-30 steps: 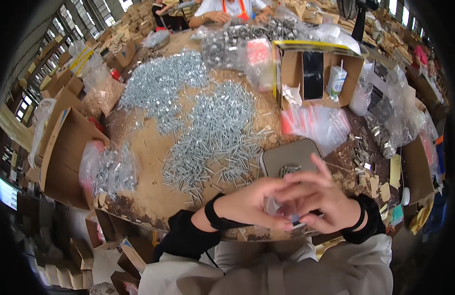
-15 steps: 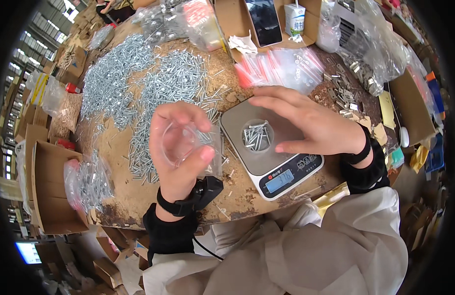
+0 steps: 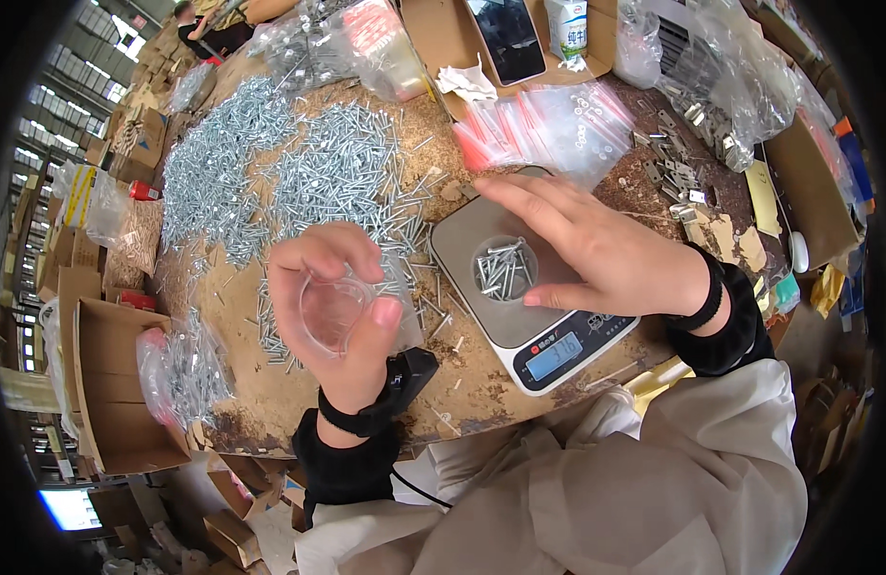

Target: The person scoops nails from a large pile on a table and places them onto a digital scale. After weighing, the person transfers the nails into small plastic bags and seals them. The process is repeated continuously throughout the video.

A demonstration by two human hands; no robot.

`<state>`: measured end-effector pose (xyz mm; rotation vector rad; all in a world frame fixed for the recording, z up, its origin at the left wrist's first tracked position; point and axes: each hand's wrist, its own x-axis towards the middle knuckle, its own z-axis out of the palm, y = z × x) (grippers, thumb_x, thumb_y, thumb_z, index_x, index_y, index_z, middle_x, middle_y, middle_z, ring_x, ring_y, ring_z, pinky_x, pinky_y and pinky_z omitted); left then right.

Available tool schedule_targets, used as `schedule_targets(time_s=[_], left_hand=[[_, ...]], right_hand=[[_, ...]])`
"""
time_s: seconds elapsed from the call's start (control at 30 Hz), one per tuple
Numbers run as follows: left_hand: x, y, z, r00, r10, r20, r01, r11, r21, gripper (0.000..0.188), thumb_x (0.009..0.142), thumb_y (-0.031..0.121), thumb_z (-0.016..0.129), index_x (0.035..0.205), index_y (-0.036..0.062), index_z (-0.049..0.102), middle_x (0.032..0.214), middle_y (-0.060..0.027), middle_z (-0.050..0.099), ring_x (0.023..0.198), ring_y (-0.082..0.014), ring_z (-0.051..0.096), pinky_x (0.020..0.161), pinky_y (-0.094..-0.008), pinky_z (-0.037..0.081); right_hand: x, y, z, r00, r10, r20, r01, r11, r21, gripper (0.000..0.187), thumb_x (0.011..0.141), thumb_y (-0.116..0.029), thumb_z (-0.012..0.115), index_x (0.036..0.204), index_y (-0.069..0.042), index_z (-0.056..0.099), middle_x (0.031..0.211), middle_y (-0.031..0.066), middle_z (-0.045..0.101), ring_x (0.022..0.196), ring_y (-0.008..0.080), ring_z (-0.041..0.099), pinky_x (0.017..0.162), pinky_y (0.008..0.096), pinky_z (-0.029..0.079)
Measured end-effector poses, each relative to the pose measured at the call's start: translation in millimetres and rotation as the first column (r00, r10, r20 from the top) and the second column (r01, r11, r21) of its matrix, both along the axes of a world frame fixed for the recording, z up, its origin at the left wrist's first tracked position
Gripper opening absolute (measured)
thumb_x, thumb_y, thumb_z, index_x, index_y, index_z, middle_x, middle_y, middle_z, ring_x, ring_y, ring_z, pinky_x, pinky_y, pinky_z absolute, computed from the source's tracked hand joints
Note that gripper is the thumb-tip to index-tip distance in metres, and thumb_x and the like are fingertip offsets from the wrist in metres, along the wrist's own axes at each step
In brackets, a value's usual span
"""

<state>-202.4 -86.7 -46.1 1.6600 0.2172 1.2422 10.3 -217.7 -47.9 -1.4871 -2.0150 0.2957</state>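
Observation:
My left hand (image 3: 352,376) curls around an empty clear plastic cup (image 3: 332,314) above the left-middle of the table. A clear plastic bag (image 3: 404,305) shows beside its fingers; whether the hand grips it too, I cannot tell. On the grey plate of a digital scale (image 3: 476,311) stands a second clear cup (image 3: 507,295) with several silver screws (image 3: 503,265) in it. Over the scale, my right hand (image 3: 610,247) has its fingers stretched out and its thumb near the cup's rim, holding nothing. The scale's lit display faces me.
Two large heaps of loose screws, one left (image 3: 208,177) and one middle (image 3: 333,172), cover the table. Zip bags (image 3: 548,129), a phone (image 3: 507,38) and a carton drink (image 3: 567,29) are at the back. Metal plates (image 3: 673,158) lie right; a cardboard box (image 3: 126,383) sits left.
My left hand has moved slightly left and down with the empty cup. The right hand stays beside the cup on the scale, its fingers a little lower. The view has shifted slightly.

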Motion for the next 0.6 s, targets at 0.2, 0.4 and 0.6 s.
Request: schedule_targets(time_s=[0.2, 0.4, 0.6], left_hand=[[0.7, -1.0, -1.2, 1.0, 0.01, 0.0, -0.01, 1.0, 0.025, 0.043, 0.078, 0.027, 0.074, 0.102, 0.008, 0.044, 0.087, -0.007, 0.047, 0.088, -0.0213, 0.046, 0.086, -0.0379, 0.038], [1.7, -1.2, -3.0, 1.0, -0.018, 0.014, 0.017, 0.999, 0.036, 0.042, 0.078, 0.022, 0.075, 0.103, 0.0079, 0.044, 0.088, -0.0073, 0.049, 0.087, -0.0203, 0.047, 0.085, -0.0368, 0.039], [-0.3, 8.1, -9.6, 0.998, -0.016, 0.057, 0.013, 0.999, 0.045, 0.04, 0.077, 0.008, 0.076, 0.101, 0.008, 0.045, 0.089, -0.0071, 0.051, 0.084, -0.0179, 0.049, 0.08, -0.0324, 0.04]], right_hand=[[-5.4, -2.3, -3.0, 1.0, 0.01, 0.027, -0.009, 0.999, -0.049, 0.089, 0.08, -0.019, 0.077, 0.152, -0.005, 0.027, 0.143, 0.0225, 0.042, 0.129, 0.0437, 0.044, 0.11, 0.0495, 0.036], [0.6, -6.4, 0.1, 0.989, 0.001, 0.146, 0.002, 1.0, -0.017, 0.081, 0.081, -0.022, 0.076, 0.148, -0.004, 0.034, 0.141, 0.0223, 0.046, 0.127, 0.0415, 0.047, 0.109, 0.0501, 0.036], [50.4, -39.2, 25.0, 0.951, -0.29, -0.105, 0.296, 0.954, 0.052, 0.054, 0.086, -0.019, 0.071, 0.134, -0.001, 0.054, 0.122, 0.0199, 0.063, 0.112, 0.0355, 0.061, 0.097, 0.0412, 0.047]])
